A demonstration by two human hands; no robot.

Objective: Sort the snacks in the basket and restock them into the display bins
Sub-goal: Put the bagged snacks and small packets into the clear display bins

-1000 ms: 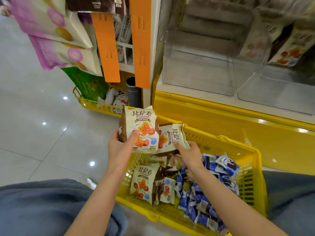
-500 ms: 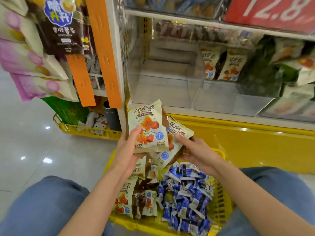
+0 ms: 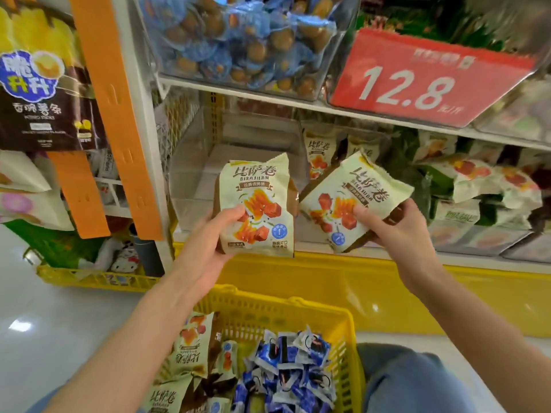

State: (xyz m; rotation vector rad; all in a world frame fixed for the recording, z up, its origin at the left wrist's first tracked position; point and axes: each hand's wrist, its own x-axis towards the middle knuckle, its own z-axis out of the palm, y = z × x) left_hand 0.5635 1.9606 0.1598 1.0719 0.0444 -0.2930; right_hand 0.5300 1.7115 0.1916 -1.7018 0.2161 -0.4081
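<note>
Glossy pale tile floor shows bright light spots; white shelving stands over a yellow base.

Cream/brown pkts, yellow basket, blue/white sweets.

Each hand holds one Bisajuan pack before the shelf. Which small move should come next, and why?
Probably reach forward and set both beside the same Bisajuan packs standing on the shelf. The left hand grips one pack, the right hand a second pack; both are held above the yellow basket, level with that shelf.
</note>
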